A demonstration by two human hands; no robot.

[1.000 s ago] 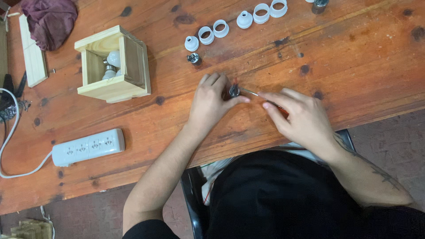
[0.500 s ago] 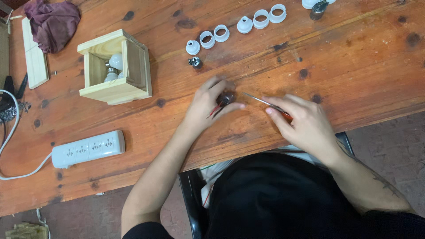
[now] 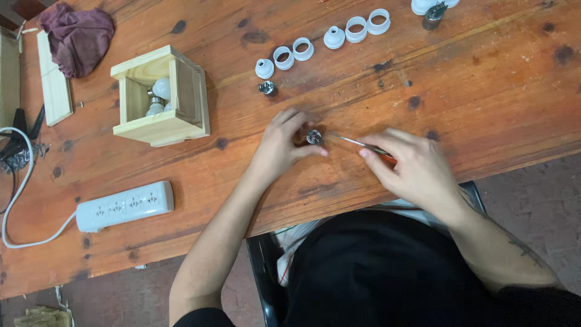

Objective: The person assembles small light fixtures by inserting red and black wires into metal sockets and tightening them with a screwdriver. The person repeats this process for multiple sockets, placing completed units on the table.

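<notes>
The left hand (image 3: 281, 148) is pinning a small metal socket (image 3: 313, 137) against the wooden counter (image 3: 484, 72), its grip clamped on the part so it is staying steady. The right hand (image 3: 411, 169) is holding a screwdriver (image 3: 363, 145), grip closed around its handle, shaft lying low and pointing into the socket, wrist resting near the counter's edge.

Your left hand (image 3: 284, 148) pinches a small metal socket part (image 3: 313, 137) on the wooden counter (image 3: 484, 91), near its front edge. Your right hand (image 3: 414, 169) has its grip around a screwdriver (image 3: 366, 146), the tip at the part. White plastic rings (image 3: 302, 48) line the far edge; a wooden box (image 3: 163, 97) with bulbs stands toward the left end, a power strip (image 3: 124, 206) by the front edge.
</notes>
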